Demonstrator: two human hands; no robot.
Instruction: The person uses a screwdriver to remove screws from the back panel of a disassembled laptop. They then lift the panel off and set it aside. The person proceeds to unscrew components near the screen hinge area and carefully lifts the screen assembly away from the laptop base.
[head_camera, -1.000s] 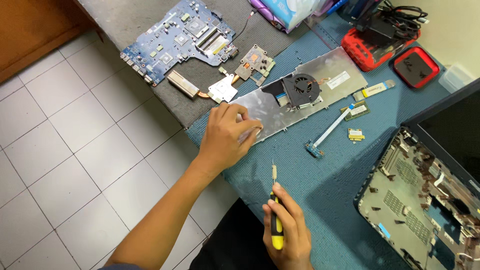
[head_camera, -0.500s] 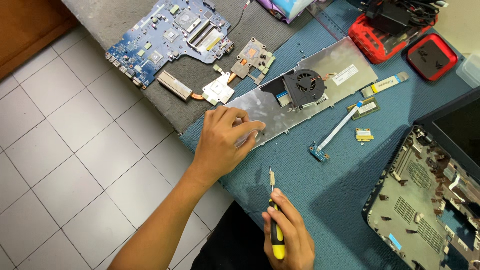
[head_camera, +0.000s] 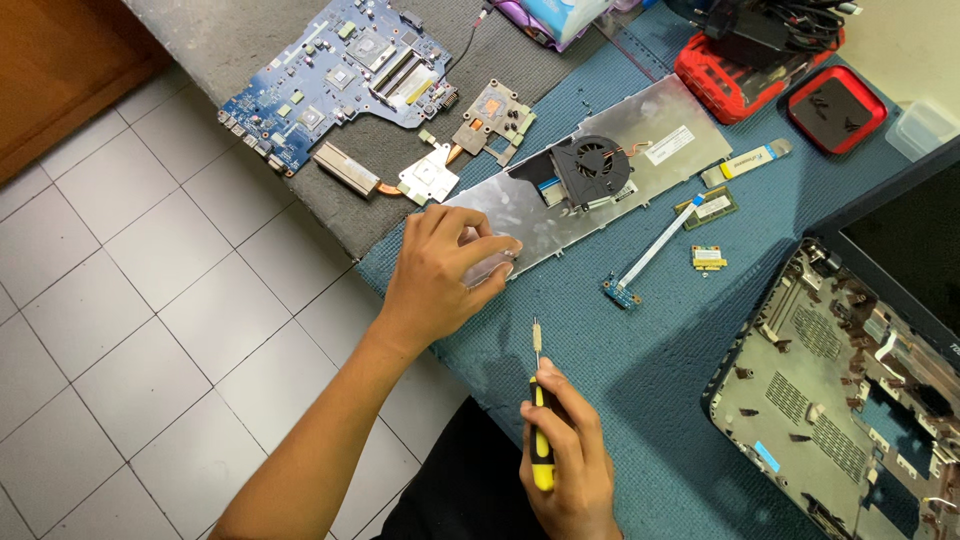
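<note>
My left hand (head_camera: 440, 270) rests on the near corner of a silver metal keyboard plate (head_camera: 640, 130) lying on the blue mat, its fingers curled around something small and pale that I cannot make out. A black fan (head_camera: 592, 168) sits on top of the plate. My right hand (head_camera: 565, 455) grips a yellow and black screwdriver (head_camera: 540, 415) upright near the table's front edge, tip pointing away from me, above the mat.
A blue motherboard (head_camera: 335, 75) and a heatsink with copper pipe (head_camera: 420, 170) lie on the grey mat at the back left. A ribbon cable (head_camera: 655, 245), small cards (head_camera: 708, 207), a red case (head_camera: 745, 75) and an opened laptop base (head_camera: 850, 390) lie on the right. Tiled floor is at left.
The view has shifted slightly. My left hand stays at the plate's corner with its fingers closing over the small object. My right hand still holds the screwdriver in about the same spot.
</note>
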